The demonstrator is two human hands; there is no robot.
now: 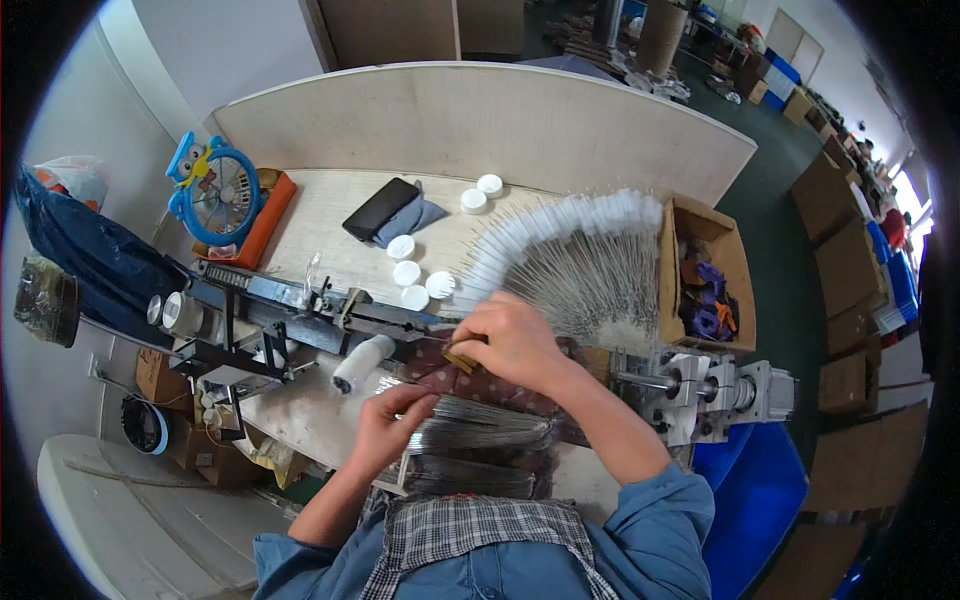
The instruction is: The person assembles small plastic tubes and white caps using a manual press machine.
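My right hand (510, 340) is closed with thumb and fingers together over the middle of the bench. A small yellow-brown piece (461, 360) shows under its fingertips. My left hand (388, 425) is nearer to me and to the left, thumb and fingertips pinched together. Whatever it may hold is too small to make out. Just right of it lies a bundle of thin metal wires (480, 428) beside a dark red patterned cloth (520, 388). A white thread spool (362, 365) lies just beyond my left hand. Past my right hand, thin wires with white fluffy ends (570, 225) spread in a fan.
A long metal fixture (290, 300) runs along the left; a motor with a shaft (720, 395) stands at right. Several white round caps (406, 273), a black phone-like object (381, 210), a blue fan (218, 195) and a cardboard box (708, 335) of purple and orange pieces sit on the bench.
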